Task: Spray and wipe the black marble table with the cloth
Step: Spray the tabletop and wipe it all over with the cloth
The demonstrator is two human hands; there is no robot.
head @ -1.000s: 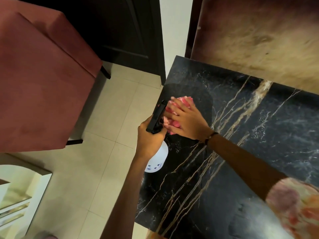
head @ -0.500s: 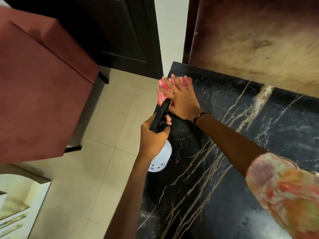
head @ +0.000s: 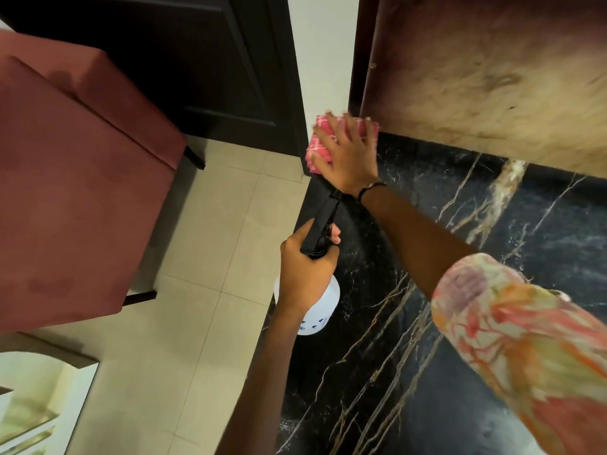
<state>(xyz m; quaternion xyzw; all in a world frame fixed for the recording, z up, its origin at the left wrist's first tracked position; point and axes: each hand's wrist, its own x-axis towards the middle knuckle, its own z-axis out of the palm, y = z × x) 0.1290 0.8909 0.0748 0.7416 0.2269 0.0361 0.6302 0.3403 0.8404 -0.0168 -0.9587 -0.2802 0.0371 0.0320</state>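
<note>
The black marble table (head: 476, 257) with pale and gold veins fills the right half of the view. My right hand (head: 348, 156) presses flat on a pink checked cloth (head: 320, 149) at the table's far left corner, fingers spread over it. My left hand (head: 305, 270) grips the neck of a white spray bottle (head: 320, 310) with a black trigger head (head: 323, 224), held over the table's left edge. The bottle's nozzle points toward the cloth.
A brownish wall panel (head: 492, 67) rises right behind the table's far edge. A red upholstered chair (head: 72, 178) stands to the left on the cream tiled floor (head: 203, 290). A dark door (head: 197, 54) is at the back, a mirror (head: 36, 405) at bottom left.
My right hand has slid the cloth away from me along the left edge to the table's far corner. The left hand with the bottle has stayed in about the same place.
</note>
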